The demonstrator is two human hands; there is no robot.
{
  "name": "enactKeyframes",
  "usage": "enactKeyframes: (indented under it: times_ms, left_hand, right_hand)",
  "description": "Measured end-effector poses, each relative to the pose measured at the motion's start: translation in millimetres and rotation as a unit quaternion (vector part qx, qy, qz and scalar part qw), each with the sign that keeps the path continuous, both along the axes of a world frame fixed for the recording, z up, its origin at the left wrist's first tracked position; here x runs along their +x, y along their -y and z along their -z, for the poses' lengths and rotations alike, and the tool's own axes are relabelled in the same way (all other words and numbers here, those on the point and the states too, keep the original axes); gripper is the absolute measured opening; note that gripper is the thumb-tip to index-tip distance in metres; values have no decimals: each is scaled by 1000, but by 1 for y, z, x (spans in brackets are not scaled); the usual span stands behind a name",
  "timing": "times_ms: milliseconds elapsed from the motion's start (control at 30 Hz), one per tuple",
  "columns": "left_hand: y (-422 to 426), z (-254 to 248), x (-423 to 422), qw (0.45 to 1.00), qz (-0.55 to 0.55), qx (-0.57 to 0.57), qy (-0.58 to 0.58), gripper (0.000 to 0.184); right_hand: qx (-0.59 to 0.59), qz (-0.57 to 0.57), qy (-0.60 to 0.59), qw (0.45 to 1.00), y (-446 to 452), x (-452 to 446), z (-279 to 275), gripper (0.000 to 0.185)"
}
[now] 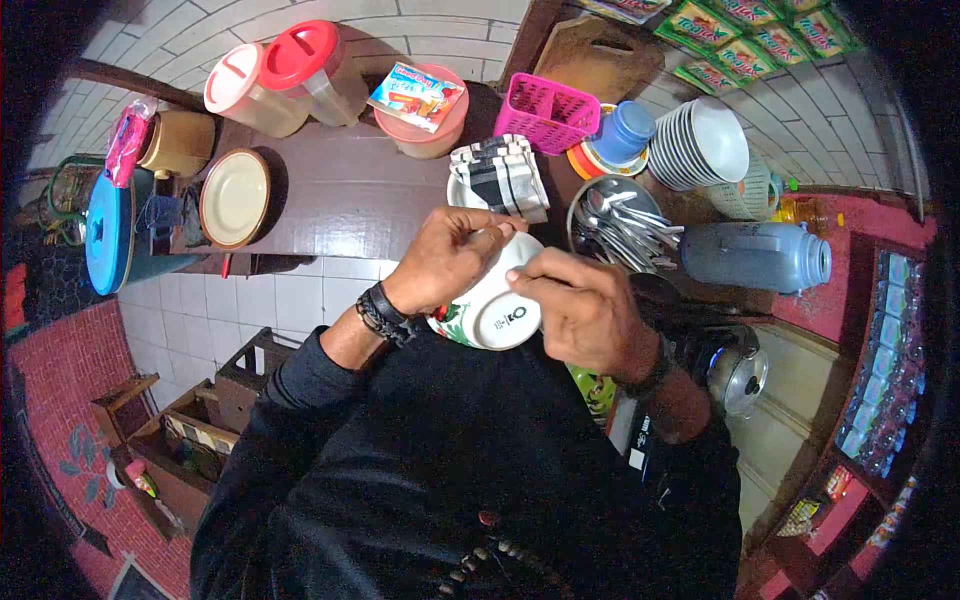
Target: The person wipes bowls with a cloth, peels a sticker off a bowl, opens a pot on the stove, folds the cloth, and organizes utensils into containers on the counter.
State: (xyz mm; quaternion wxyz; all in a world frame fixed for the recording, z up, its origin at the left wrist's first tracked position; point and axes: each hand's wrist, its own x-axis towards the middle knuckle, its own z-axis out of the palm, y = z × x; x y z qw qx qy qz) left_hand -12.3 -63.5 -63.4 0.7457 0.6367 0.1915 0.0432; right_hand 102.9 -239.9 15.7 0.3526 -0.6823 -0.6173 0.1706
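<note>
A white bowl (pixel 508 322) with a red and green pattern is tilted in front of my chest, its underside and printed base mark facing me. My left hand (pixel 450 260) is closed at its upper left side, with the fingertips near the top. On the other side, my right hand (pixel 580 300) is closed with its thumb against the bowl's white wall; its other fingertips are hidden. Just beyond the hands lies a folded black-and-white striped cloth (pixel 497 180) on a white dish. A container of spoons and forks (pixel 625 225) stands to the right.
On the brown table (pixel 340 190) stand a cream plate (pixel 235 198), red-lidded containers (pixel 300 55), a pink basket (pixel 550 112), stacked white bowls (pixel 700 145) and a blue-grey jug (pixel 750 257). A metal pot (pixel 738 380) sits at lower right. Sachets (pixel 745 40) hang above.
</note>
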Motion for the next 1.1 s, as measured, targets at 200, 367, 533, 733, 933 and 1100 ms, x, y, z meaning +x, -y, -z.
enactKeyframes:
  times_ms: [200,367,533,733,933,1100]
  left_hand:
    - [-4,-19,0,998,22,-12,-62,25]
    - [1,-8,1,999,28,2,-31,25]
    - [-2,-13,2,997,48,-16,-50,25]
    - [-6,-18,5,997,55,-7,-47,26]
    - [-4,-13,6,997,58,-2,-41,25]
    - [-3,-7,7,996,72,-7,-45,25]
  right_hand:
    - [3,3,-11,1000,0,7,2,35]
    - [2,-42,14,999,-4,3,1,36]
    - [-9,-41,13,999,-4,8,2,35]
    - [-25,-44,-22,998,0,19,5,36]
    - [-21,-53,18,998,-2,15,2,35]
    - [9,-71,45,996,-9,10,4,36]
